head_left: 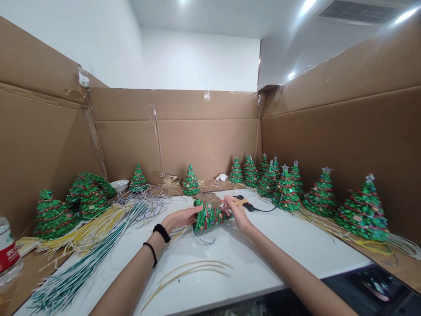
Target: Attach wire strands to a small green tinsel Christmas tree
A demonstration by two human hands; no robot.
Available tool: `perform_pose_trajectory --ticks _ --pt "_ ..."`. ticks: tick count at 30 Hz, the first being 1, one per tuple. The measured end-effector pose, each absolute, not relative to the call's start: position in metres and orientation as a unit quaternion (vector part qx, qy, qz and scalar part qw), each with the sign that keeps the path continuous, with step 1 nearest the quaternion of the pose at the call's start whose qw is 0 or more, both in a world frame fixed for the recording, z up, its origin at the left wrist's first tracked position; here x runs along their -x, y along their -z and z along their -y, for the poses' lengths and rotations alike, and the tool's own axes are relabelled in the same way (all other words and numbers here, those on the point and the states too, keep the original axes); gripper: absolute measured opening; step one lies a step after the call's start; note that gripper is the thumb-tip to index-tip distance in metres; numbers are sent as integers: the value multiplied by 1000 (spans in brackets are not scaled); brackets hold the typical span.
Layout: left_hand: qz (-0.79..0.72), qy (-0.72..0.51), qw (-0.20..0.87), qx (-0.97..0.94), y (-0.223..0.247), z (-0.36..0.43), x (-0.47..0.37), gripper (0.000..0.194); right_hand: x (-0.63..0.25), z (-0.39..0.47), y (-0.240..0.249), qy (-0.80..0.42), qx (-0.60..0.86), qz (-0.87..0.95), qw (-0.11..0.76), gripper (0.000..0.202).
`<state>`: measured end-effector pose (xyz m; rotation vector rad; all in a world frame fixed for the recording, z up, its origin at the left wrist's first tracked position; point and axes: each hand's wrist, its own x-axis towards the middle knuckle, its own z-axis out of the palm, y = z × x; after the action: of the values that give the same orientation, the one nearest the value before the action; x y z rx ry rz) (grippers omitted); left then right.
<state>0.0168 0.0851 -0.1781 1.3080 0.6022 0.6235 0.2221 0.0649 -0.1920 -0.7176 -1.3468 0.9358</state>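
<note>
A small green tinsel Christmas tree (pixel 208 216) with red garland lies on its side over the white tabletop. My left hand (pixel 186 217) is closed around its wide base end. At the narrow end, my right hand (pixel 235 210) has its fingers pinched together; what is in them is too small to make out. Just beyond the right hand lies a black corded tool (pixel 246 205), partly hidden by the fingers, with an orange-tan strip (pixel 241 202) beside it. White wires (pixel 204 239) trail below the tree.
Finished-looking trees with stars (pixel 324 193) line the right side; more trees (pixel 94 195) stand at left. Yellow and green wire bundles (pixel 88 259) spread across the left. A white bowl (pixel 119 185), a bottle (pixel 8 252) and cardboard walls (pixel 204 145) surround the table.
</note>
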Motion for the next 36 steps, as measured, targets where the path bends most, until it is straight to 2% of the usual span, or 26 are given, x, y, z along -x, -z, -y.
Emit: perform_pose_trajectory --ticks 17,30,36 --pt "-309 -301 669 -605 178 -80 -20 42 -218 -48 191 -257 305 739 543 55" --pt "-295 -313 650 -626 179 -78 -27 51 -219 -47 197 -205 354 758 508 43" --pt "-310 -305 644 -629 179 -79 -28 53 -221 -54 203 -191 380 731 533 34"
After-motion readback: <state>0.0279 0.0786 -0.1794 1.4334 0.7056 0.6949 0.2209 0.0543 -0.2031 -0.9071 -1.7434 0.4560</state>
